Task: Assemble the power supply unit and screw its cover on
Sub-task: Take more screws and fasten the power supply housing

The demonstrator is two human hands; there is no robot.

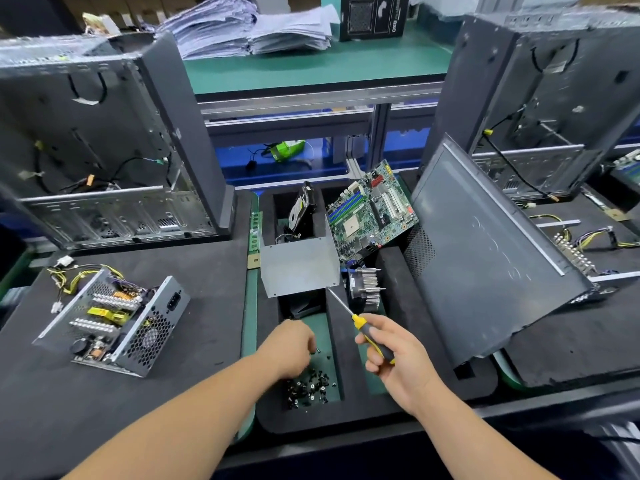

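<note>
Worktop [194, 306]: dark foam mat carrying the parts.
Power supply unit [114, 320]: uncovered, at the left on the mat, circuitry exposed.
Cover [299, 266]: grey bent sheet standing in the centre tray.
Right hand [398, 355]: grips the yellow-black screwdriver [372, 336], tip toward the cover.
Left hand [294, 344]: fingers curled down over the screws [308, 386]; grasp cannot be told.

Left hand [294, 344]: curled over the screws [308, 386] in the foam tray [349, 407].
Right hand [398, 355]: grips the screwdriver [367, 332].
Power supply unit [114, 320]: open, on the counter [207, 306].
Cover [299, 266]: propped up in the tray.
</note>
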